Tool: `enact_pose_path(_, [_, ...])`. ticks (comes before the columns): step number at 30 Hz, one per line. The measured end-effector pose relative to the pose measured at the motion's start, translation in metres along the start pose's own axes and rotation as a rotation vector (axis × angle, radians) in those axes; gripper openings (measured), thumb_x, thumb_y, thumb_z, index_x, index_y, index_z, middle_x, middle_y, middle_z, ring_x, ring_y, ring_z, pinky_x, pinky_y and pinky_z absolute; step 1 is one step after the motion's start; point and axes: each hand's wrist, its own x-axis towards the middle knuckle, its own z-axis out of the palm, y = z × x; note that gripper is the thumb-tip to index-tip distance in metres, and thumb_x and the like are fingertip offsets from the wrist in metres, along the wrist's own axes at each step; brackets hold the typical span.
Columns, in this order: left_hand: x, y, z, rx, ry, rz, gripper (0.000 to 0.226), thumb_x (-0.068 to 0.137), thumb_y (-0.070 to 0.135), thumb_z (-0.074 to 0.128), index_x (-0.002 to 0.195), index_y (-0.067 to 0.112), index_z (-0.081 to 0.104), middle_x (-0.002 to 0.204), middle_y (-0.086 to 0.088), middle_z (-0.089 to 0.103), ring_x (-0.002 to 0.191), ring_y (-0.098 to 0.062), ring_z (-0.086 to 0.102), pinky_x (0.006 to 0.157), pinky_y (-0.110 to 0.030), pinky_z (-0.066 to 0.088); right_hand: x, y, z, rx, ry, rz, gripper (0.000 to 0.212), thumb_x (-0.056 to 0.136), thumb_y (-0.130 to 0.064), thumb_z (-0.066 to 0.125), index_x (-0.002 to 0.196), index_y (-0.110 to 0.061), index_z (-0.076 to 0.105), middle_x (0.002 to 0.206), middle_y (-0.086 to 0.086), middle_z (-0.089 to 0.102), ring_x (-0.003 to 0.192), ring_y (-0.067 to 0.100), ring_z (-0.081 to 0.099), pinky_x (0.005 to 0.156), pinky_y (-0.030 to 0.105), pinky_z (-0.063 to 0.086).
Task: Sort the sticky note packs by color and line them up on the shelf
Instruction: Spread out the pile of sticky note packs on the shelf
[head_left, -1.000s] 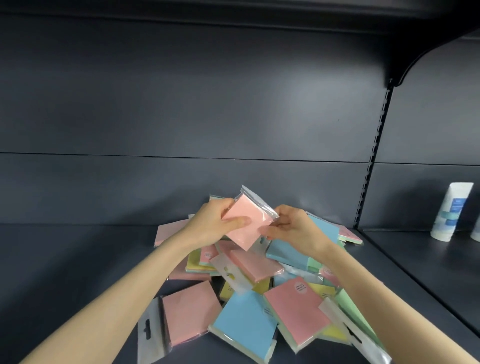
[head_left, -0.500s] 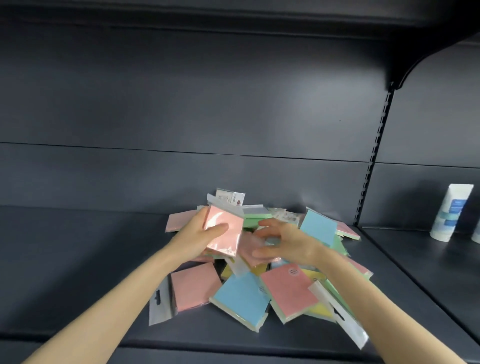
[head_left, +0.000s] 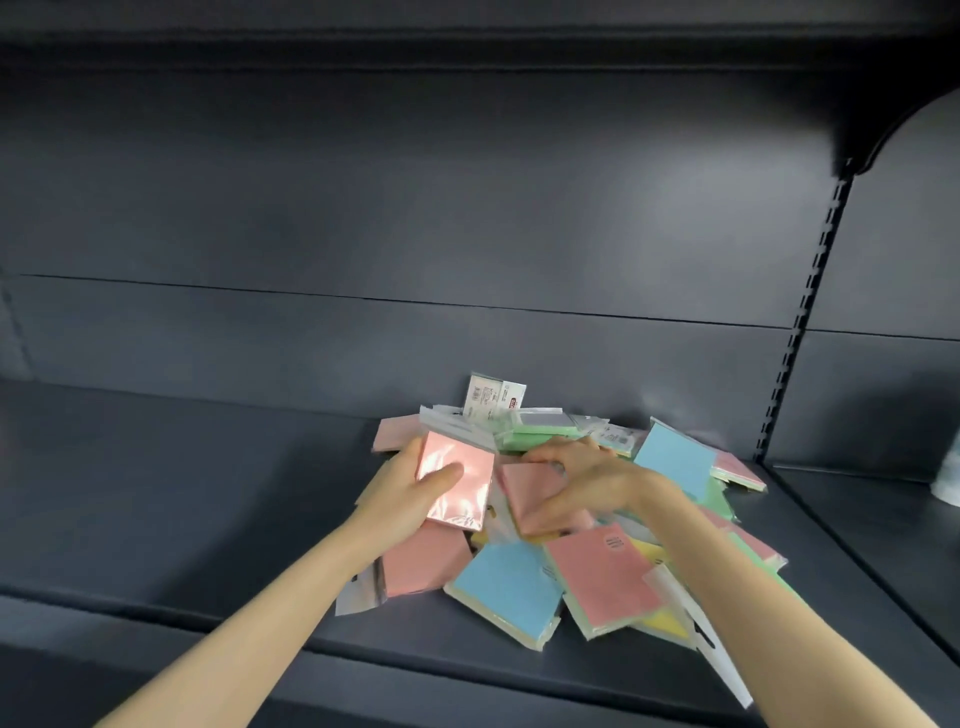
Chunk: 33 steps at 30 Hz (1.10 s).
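Head cam: left hand (head_left: 410, 493) grips a glossy-wrapped pink pack (head_left: 457, 480). Right hand (head_left: 587, 478) pinches a second pink pack (head_left: 524, 488) just beside it, atop the pile (head_left: 506, 587). They look light and slippery, so I'd grab the pad edges, not the floppy tabs.

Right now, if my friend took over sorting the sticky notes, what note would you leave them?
Left hand: holds a pink pack, lifted just above the heap.
Right hand: grips a second pink pack lying on top of the pile.
Packs: pink, blue, green and yellow, all jumbled mid-shelf.
Done: pinks are being gathered; no row is started.
Left: sort every color, then line them up on the shelf.
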Motion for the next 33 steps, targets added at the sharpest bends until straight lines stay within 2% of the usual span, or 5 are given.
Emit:
enact_pose_path(8, [-0.005, 0.006, -0.003, -0.133, 0.148, 0.071, 0.03, 0.097, 0.023, 0.048, 0.126, 0.033, 0.047, 0.121, 0.017, 0.058, 0.113, -0.001, 0.054, 0.092, -0.022, 0.044, 0.008, -0.002, 0.002, 0.265, 0.439, -0.147, 0.047, 0.051, -0.053, 0.082, 0.079, -0.041, 0.047, 0.09, -0.008, 0.056, 0.098, 0.016, 0.04, 0.095, 0.031, 0.02])
enact_pose_path(11, [-0.007, 0.011, -0.008, -0.171, 0.241, 0.095, 0.024, 0.098, 0.02, 0.047, 0.118, 0.033, 0.047, 0.109, 0.022, 0.057, 0.1, 0.003, 0.056, 0.072, -0.01, 0.045, 0.01, -0.004, -0.002, 0.345, 0.575, -0.166, 0.037, 0.065, -0.041, 0.083, 0.068, -0.034, 0.047, 0.075, -0.01, 0.057, 0.09, 0.02, 0.052, 0.095, 0.034, 0.024])
enact_pose_path(18, [-0.009, 0.008, -0.043, -0.038, 0.351, 0.179, 0.022, 0.096, 0.021, 0.052, 0.116, 0.022, 0.045, 0.107, 0.014, 0.059, 0.096, -0.008, 0.059, 0.067, -0.026, 0.05, 0.007, -0.038, -0.015, 0.508, 0.673, -0.24, 0.026, 0.084, -0.027, 0.07, 0.087, -0.012, 0.049, 0.089, 0.013, 0.066, 0.083, 0.025, 0.055, 0.082, 0.039, 0.044])
enact_pose_path(25, [-0.021, 0.0, -0.12, 0.033, 0.438, 0.247, 0.019, 0.099, 0.033, 0.042, 0.108, 0.017, 0.047, 0.087, -0.014, 0.062, 0.056, -0.021, 0.047, 0.051, -0.03, 0.041, 0.019, -0.128, 0.002, 0.556, 0.682, -0.321, 0.016, 0.09, -0.025, 0.061, 0.099, -0.021, 0.048, 0.096, 0.0, 0.068, 0.093, 0.026, 0.061, 0.08, 0.039, 0.049])
enact_pose_path(33, [-0.058, -0.061, -0.268, 0.249, 0.451, 0.251, 0.02, 0.097, 0.03, 0.047, 0.112, 0.018, 0.049, 0.098, 0.012, 0.063, 0.088, -0.009, 0.061, 0.068, -0.027, 0.051, 0.057, -0.267, 0.074, 0.672, 0.633, -0.336, 0.016, 0.091, -0.024, 0.06, 0.102, -0.022, 0.048, 0.102, 0.001, 0.067, 0.097, 0.023, 0.062, 0.081, 0.04, 0.052])
